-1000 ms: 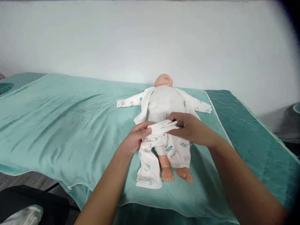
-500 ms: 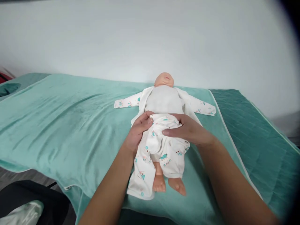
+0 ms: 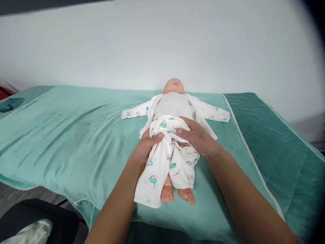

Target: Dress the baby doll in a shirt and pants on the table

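A baby doll (image 3: 173,86) lies on its back with its head toward the wall, its white printed jacket (image 3: 215,111) spread open and both sleeves out to the sides. White printed baby trousers (image 3: 154,176) lie over its lower body; the doll's feet (image 3: 186,196) show below them. My left hand (image 3: 147,145) grips the trousers at their left side, thumb on top. At the right of the waist, my right hand (image 3: 195,134) pinches the cloth with its thumb in front and its fingers partly hidden behind. The fabric is bunched between my hands.
A light green blanket (image 3: 76,135) covers the table under the doll. Darker quilted green cloth (image 3: 274,135) lies at the right. A white wall (image 3: 162,44) stands behind. At the lower left is a black chair-like thing (image 3: 61,217) with pale cloth (image 3: 35,234) on it.
The trousers' waist has been spread wider across the doll's belly. My left hand has shifted down and left on the cloth. The whole view has moved slightly.
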`<state>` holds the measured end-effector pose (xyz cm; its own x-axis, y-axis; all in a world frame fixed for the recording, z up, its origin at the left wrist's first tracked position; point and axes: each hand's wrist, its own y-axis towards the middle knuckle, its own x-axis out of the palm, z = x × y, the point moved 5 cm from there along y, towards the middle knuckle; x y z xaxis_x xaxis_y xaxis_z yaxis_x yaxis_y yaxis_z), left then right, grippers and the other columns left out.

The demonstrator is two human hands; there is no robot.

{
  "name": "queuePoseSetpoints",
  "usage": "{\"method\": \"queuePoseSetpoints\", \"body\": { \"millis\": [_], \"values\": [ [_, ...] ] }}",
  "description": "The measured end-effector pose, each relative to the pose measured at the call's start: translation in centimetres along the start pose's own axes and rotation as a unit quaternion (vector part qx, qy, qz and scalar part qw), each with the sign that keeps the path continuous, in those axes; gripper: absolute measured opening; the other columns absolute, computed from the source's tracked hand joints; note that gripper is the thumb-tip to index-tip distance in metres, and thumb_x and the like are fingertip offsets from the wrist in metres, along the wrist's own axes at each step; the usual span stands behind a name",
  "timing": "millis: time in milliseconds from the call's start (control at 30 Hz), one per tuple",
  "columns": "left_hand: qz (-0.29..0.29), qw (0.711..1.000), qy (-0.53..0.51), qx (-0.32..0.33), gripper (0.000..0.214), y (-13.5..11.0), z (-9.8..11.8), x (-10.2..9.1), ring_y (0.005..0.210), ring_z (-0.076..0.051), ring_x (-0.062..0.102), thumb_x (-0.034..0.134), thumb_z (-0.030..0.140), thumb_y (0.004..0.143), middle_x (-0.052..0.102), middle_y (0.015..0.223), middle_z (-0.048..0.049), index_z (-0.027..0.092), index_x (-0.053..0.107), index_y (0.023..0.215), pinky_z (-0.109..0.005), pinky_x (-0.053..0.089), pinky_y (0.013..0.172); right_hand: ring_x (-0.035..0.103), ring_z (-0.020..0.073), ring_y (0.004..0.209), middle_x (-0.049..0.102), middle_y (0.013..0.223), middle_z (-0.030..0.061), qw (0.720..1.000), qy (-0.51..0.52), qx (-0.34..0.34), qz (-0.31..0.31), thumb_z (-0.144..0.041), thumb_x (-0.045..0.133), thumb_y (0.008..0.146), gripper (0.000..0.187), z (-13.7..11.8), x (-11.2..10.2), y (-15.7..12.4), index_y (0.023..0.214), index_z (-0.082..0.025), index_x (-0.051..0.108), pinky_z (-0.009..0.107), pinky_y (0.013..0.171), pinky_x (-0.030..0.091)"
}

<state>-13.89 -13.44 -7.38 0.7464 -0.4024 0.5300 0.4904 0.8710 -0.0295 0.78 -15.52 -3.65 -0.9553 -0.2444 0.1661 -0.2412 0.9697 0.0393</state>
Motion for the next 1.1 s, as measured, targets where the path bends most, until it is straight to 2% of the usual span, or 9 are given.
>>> {"method": "queuePoseSetpoints", "body": {
  "millis": [133,333,467,533,633,700,767,933,1100],
  "values": [
    [0.036,0.999,-0.001,0.020,0.049,0.0,0.1,-0.3,0.088,-0.028,0.073,0.077,0.035,0.077,0.076,0.097,-0.0101,0.015,0.065,0.120,-0.039,0.058,0.082,0.059,0.0160,0.074,0.067,0.083,-0.0001,0.990,-0.127,0.032,-0.060,-0.037,0.082,0.071,0.029,0.1,0.9,-0.4,0.089,-0.018,0.070,0.026,0.064,0.045],
    [0.016,1.000,0.014,-0.008,0.055,0.3,-0.2,-0.7,0.089,-0.030,0.073,0.083,0.037,0.070,0.076,0.094,-0.0110,0.013,0.067,0.117,-0.037,0.059,0.079,0.063,0.0178,0.076,0.069,0.083,0.0016,0.997,0.050,0.031,0.043,-0.034,0.076,0.077,0.030,1.3,0.3,-0.1,0.102,-0.019,0.070,0.032,0.071,0.050],
    [0.015,1.000,0.007,-0.015,0.053,0.5,-0.2,-0.7,0.088,-0.028,0.073,0.081,0.036,0.073,0.076,0.093,-0.0109,0.012,0.066,0.117,-0.036,0.058,0.081,0.065,0.0190,0.081,0.071,0.091,0.0026,0.995,0.087,-0.001,0.054,-0.035,0.073,0.080,0.033,1.2,0.5,0.1,0.110,-0.021,0.069,0.034,0.077,0.051],
    [0.021,1.000,-0.005,-0.014,0.050,0.5,-0.1,-0.7,0.087,-0.027,0.073,0.079,0.037,0.076,0.076,0.092,-0.0098,0.013,0.066,0.117,-0.035,0.058,0.082,0.066,0.0208,0.090,0.072,0.099,0.0035,0.999,0.047,-0.005,0.020,-0.037,0.074,0.081,0.039,0.7,0.8,0.1,0.116,-0.021,0.067,0.034,0.081,0.051],
    [0.032,0.999,-0.022,-0.009,0.044,0.5,0.0,-0.7,0.085,-0.025,0.073,0.075,0.040,0.080,0.076,0.089,-0.0082,0.014,0.066,0.114,-0.035,0.058,0.081,0.065,0.0223,0.097,0.072,0.103,0.0022,0.994,-0.064,0.001,-0.090,-0.035,0.082,0.073,0.048,0.0,1.7,-0.1,0.117,-0.022,0.069,0.033,0.082,0.051],
    [0.035,0.999,-0.027,-0.003,0.042,0.4,0.1,-0.7,0.084,-0.025,0.074,0.076,0.040,0.079,0.076,0.087,-0.0077,0.014,0.067,0.110,-0.035,0.058,0.081,0.065,0.0218,0.091,0.073,0.097,0.0009,0.978,-0.133,0.024,-0.158,-0.034,0.084,0.069,0.043,0.1,2.0,-0.4,0.108,-0.021,0.072,0.031,0.077,0.051],
    [0.034,0.999,-0.027,0.000,0.044,0.4,0.1,-0.6,0.085,-0.026,0.073,0.079,0.040,0.075,0.075,0.087,-0.0078,0.014,0.067,0.108,-0.035,0.058,0.081,0.066,0.0212,0.085,0.073,0.093,0.0008,0.969,-0.163,0.051,-0.179,-0.037,0.082,0.071,0.035,0.4,2.0,-0.6,0.101,-0.021,0.073,0.031,0.073,0.051],
    [0.027,1.000,-0.005,0.002,0.052,0.3,0.0,-0.4,0.090,-0.027,0.072,0.078,0.045,0.075,0.076,0.095,-0.0094,0.015,0.066,0.115,-0.035,0.056,0.082,0.067,0.0218,0.089,0.074,0.097,0.0026,0.994,-0.076,0.054,-0.049,-0.035,0.076,0.077,0.030,1.2,0.9,-0.4,0.102,-0.019,0.072,0.033,0.077,0.051],
    [-0.077,0.996,0.052,0.014,0.073,0.4,0.0,0.1,0.095,-0.031,0.070,0.090,0.036,0.057,0.074,0.103,-0.0123,0.014,0.065,0.121,-0.035,0.055,0.080,0.067,0.0211,0.086,0.073,0.097,0.0053,0.997,0.062,0.012,0.044,-0.032,0.075,0.076,0.036,1.5,0.4,-0.1,0.109,-0.017,0.069,0.035,0.078,0.052]
  ]
}}
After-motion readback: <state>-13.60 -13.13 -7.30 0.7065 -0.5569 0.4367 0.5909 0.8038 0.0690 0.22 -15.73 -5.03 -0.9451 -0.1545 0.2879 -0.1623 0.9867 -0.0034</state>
